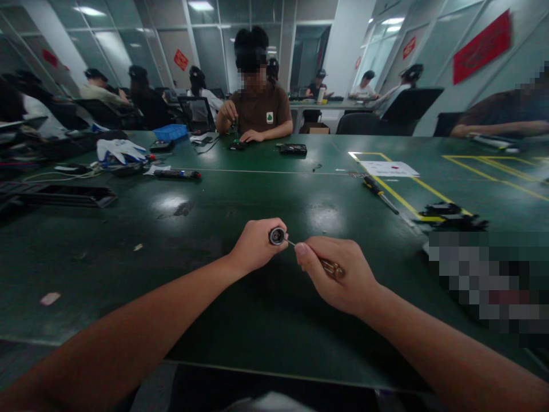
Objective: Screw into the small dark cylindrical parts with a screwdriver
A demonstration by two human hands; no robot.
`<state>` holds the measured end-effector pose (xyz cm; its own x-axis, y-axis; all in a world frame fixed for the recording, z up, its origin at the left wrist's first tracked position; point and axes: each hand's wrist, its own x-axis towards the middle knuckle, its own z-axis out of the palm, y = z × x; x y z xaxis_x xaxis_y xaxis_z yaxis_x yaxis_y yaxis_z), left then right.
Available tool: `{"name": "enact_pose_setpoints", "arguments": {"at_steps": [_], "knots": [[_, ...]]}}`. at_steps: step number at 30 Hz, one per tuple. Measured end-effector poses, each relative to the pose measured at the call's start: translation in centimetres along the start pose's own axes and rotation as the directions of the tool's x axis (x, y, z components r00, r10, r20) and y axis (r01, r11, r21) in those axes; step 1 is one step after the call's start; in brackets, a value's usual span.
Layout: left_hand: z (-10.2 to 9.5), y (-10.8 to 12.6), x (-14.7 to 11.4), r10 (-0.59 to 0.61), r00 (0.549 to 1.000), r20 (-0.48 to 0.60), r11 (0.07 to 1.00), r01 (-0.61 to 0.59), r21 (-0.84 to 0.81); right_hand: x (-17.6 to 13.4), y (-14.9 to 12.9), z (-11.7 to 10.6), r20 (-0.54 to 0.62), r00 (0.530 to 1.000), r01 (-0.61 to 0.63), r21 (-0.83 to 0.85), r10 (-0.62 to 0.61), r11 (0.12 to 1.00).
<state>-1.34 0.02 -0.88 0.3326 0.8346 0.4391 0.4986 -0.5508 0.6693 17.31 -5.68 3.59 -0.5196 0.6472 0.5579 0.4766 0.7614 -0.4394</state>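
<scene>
Over the middle of the green table (240, 320), my left hand (255, 246) is closed around a small dark cylindrical part (277, 236). Its round open end, with a metallic rim, faces me. My right hand (338, 272) grips the amber, see-through handle of a screwdriver (333, 269). The thin metal shaft points left, and its tip meets the right side of the cylindrical part by my left fingertips. Whether the tip sits in a screw or only touches the side, I cannot tell. Most of the part's body is hidden in my left hand.
A yellow-black screwdriver (381, 193) and dark parts (450, 217) lie to the right, near yellow tape lines. Opposite, a person (257, 109) works at small parts. White-blue gloves (120, 151), a blue basket (170, 133), a pen-like tool (176, 174) and a black tray (64, 194) are at left.
</scene>
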Motion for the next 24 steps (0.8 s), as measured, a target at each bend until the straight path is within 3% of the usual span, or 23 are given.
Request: {"name": "enact_pose_setpoints", "arguments": {"at_steps": [24], "knots": [[-0.33, 0.0, -0.01, -0.015, 1.0, 0.014, 0.999, 0.014, 0.03, 0.01, 0.05, 0.39, 0.004, 0.995, -0.095, 0.106, 0.095, 0.99]]}}
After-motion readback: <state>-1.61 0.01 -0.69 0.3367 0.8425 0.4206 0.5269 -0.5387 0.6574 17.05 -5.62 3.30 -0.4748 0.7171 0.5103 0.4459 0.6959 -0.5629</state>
